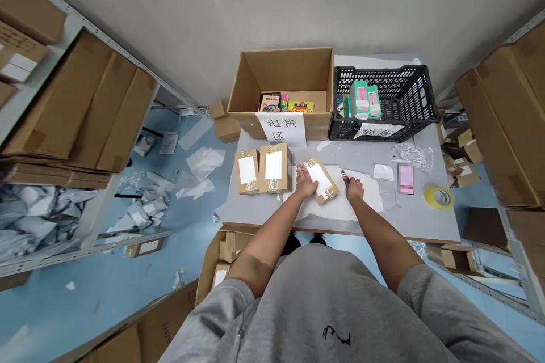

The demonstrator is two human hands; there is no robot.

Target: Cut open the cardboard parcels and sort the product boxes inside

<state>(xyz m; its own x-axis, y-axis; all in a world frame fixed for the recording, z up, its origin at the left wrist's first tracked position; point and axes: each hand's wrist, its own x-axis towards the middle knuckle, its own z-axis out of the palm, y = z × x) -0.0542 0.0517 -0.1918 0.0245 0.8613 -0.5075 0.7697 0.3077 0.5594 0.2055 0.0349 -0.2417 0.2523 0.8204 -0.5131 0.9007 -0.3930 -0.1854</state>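
As I watch the feed, my left hand [304, 180] lies open on a taped kraft parcel [327, 191], while my right hand [354, 188] clenches a black-and-red utility knife [344, 178]. The 2 hands are above the grey tabletop [417, 221].

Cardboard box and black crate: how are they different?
The cardboard box is brown with solid walls; the black plastic crate has holes all over. The box holds colorful packets; the crate holds green and pink boxes. Both are open on top with white paper signs in front.
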